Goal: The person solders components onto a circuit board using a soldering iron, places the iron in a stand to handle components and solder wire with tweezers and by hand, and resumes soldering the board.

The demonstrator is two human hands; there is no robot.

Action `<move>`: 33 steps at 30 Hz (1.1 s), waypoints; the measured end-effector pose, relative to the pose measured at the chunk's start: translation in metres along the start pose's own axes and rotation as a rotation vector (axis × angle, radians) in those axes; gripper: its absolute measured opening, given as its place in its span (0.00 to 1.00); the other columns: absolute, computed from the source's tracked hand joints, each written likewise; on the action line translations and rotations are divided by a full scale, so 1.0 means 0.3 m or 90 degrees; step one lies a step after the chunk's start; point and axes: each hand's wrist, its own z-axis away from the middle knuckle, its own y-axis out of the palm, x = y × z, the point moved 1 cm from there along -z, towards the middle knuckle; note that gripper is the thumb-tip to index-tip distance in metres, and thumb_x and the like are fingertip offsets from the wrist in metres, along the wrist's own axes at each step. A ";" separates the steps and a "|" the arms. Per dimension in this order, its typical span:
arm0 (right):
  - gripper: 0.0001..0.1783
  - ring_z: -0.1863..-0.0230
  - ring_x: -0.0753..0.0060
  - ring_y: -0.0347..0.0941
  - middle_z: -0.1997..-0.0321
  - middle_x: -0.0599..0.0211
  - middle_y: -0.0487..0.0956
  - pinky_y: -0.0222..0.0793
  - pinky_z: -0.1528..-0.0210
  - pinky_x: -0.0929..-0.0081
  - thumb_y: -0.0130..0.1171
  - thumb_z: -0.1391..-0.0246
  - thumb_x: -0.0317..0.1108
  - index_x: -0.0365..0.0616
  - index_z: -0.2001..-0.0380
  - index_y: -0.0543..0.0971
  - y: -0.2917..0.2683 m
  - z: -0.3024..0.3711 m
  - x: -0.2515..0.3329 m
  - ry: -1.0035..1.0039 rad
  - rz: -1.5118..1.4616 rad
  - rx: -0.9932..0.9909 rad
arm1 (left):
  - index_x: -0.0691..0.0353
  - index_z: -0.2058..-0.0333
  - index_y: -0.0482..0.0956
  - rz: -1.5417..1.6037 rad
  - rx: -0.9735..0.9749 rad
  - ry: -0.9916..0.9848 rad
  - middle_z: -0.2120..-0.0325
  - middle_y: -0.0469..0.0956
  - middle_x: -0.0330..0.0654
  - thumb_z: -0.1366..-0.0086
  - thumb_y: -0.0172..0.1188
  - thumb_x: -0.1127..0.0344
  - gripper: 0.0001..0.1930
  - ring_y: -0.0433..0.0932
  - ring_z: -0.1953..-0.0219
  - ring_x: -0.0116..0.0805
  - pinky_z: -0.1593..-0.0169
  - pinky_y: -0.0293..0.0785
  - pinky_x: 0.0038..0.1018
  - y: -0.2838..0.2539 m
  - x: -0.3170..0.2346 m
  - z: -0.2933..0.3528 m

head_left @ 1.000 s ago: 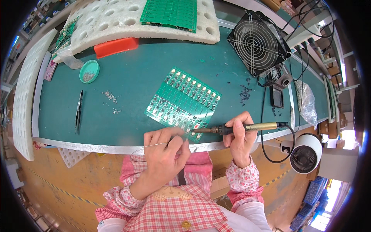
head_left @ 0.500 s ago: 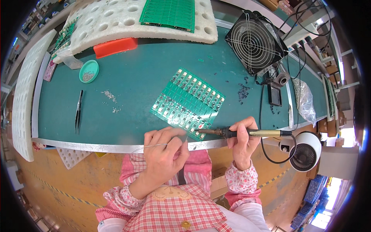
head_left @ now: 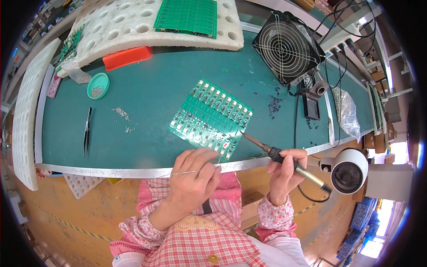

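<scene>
A green circuit board panel (head_left: 212, 116) with rows of small white and black parts lies slanted on the green bench mat. My left hand (head_left: 195, 174) is closed at the panel's near edge, pinching a thin solder wire (head_left: 186, 172) whose end points up at the board's near corner. In my right hand (head_left: 287, 173) is a soldering iron (head_left: 275, 154), gripped at its dark collar. Its tip slants up and left to the panel's right edge; whether it touches cannot be made out. The iron's cord hangs below its gold handle.
Tweezers (head_left: 87, 133), a green dish (head_left: 98, 86) of tiny parts and loose pieces (head_left: 121, 114) lie left. Beyond are a red tray (head_left: 127, 58) and white foam (head_left: 133, 38) bearing boards. A black fan (head_left: 284, 48), scattered black parts (head_left: 274, 107) and a white fan (head_left: 349, 171) stand right.
The soldering iron's tip has moved from the panel's near edge up and right, and the iron has swung from nearly level to a diagonal slant. My left hand stays nearly in place.
</scene>
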 end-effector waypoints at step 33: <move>0.16 0.85 0.69 0.70 0.84 0.71 0.72 0.66 0.81 0.74 0.64 0.60 0.18 0.40 0.64 0.76 0.023 0.097 0.013 -0.352 0.214 0.248 | 0.59 0.76 0.74 -0.055 0.021 -0.037 0.64 0.77 0.38 0.50 0.66 0.72 0.08 0.78 0.57 0.39 0.50 0.63 0.39 0.005 -0.007 -0.031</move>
